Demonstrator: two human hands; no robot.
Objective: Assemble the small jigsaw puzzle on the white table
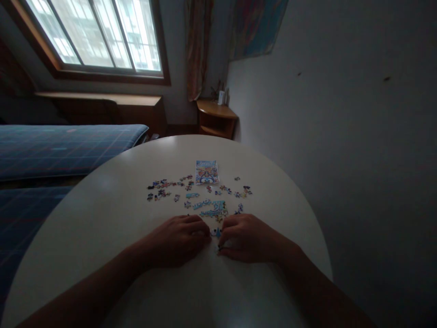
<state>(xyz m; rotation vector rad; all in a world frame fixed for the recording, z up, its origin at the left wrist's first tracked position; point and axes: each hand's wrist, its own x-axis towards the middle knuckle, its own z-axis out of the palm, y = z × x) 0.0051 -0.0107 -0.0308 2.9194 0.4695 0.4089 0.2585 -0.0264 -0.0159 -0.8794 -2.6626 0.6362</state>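
Note:
My left hand [182, 239] rests on the table with its fingers curled, the fingertips at a small blue and white jigsaw cluster [216, 232]. On the other side of that cluster, my right hand [246, 238] pinches a dark-edged jigsaw piece [219, 248] between thumb and finger. Just beyond both hands lies a joined light-blue section of puzzle [217, 207], with a curved joined strip [202, 204] beside it. Whether my left fingers grip the cluster or only press on it is hard to see in the dim light.
The round white table [136, 218] carries loose jigsaw pieces [164, 184] to the left and more pieces [244, 191] to the right. A printed picture sheet [206, 172] lies behind them. A plaid-covered bed [68, 146] stands at left, a wall [341, 136] at right, a corner shelf [216, 109] behind.

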